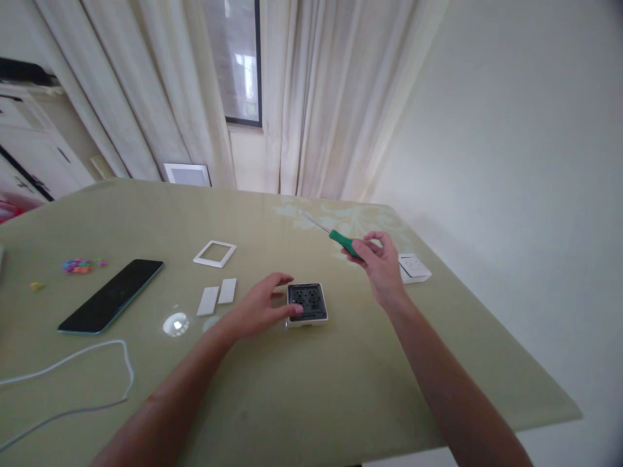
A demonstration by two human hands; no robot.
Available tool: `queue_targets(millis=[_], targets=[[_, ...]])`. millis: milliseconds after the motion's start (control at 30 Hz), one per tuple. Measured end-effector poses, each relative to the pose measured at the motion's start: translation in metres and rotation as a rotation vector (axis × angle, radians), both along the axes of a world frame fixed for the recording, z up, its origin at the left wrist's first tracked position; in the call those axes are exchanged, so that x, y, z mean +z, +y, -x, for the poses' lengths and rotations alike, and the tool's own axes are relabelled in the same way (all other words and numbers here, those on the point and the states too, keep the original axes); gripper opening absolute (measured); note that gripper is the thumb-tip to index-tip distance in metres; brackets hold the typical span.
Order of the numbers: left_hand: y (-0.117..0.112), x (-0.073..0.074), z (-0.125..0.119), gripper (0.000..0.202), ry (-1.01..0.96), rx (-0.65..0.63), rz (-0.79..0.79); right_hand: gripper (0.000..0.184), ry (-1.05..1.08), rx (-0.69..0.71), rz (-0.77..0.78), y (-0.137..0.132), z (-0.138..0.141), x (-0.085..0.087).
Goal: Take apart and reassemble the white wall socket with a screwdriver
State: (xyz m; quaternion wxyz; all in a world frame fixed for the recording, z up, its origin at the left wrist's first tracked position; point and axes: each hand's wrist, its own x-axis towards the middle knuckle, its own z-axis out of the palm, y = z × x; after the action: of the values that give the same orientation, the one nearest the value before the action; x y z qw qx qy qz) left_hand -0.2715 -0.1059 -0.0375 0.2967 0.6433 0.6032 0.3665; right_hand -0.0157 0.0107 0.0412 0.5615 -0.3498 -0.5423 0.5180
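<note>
A green-handled screwdriver (344, 242) is held in my right hand (378, 259), raised over the table, its thin metal shaft pointing away to the upper left. Below and to its left lies a square wall switch (311, 299) with a black inner face and a white edge. My left hand (265, 305) grips the switch's left side, thumb on its near left corner and forefinger by the far left one. Left of that hand are two white rectangular switch rockers (208, 301) and a white square frame (215, 253).
A white socket plate (413, 267) lies beyond my right wrist, near the table's right edge. Further left are a dark phone or tablet (111, 295), small coloured pieces (78, 265) and a white cable (125, 363). Curtains (335, 97) hang behind the table (311, 402).
</note>
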Motion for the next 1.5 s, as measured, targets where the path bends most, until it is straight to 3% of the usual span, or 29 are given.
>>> queue_targets(millis=[133, 200, 267, 400, 633, 900, 1333, 1500], targets=[[0.006, 0.003, 0.049, 0.053, 0.269, 0.393, -0.071, 0.059, 0.094, -0.011, 0.304, -0.013, -0.005, -0.054], [0.004, 0.001, 0.078, 0.053, 0.366, 0.558, -0.077, 0.056, 0.104, -0.006, 0.353, -0.018, -0.004, -0.070], [0.001, -0.002, 0.101, 0.051, 0.431, 0.636, -0.034, 0.054, 0.111, 0.008, 0.381, -0.020, -0.002, -0.078], [-0.002, -0.006, 0.122, 0.038, 0.500, 0.584, 0.038, 0.053, 0.118, 0.030, 0.411, -0.018, 0.001, -0.080], [0.001, -0.003, 0.126, 0.045, 0.516, 0.458, 0.043, 0.050, 0.098, 0.064, 0.438, -0.022, 0.003, -0.083], [0.014, -0.016, 0.110, 0.053, 0.660, 0.470, -0.018, 0.051, 0.086, 0.065, 0.424, -0.025, 0.006, -0.085], [0.008, -0.002, 0.101, 0.030, 0.720, 0.473, 0.121, 0.045, 0.065, 0.069, 0.431, -0.024, 0.007, -0.087], [0.005, 0.002, 0.086, 0.032, 0.719, 0.521, 0.038, 0.044, 0.072, 0.062, 0.433, -0.022, 0.008, -0.088]])
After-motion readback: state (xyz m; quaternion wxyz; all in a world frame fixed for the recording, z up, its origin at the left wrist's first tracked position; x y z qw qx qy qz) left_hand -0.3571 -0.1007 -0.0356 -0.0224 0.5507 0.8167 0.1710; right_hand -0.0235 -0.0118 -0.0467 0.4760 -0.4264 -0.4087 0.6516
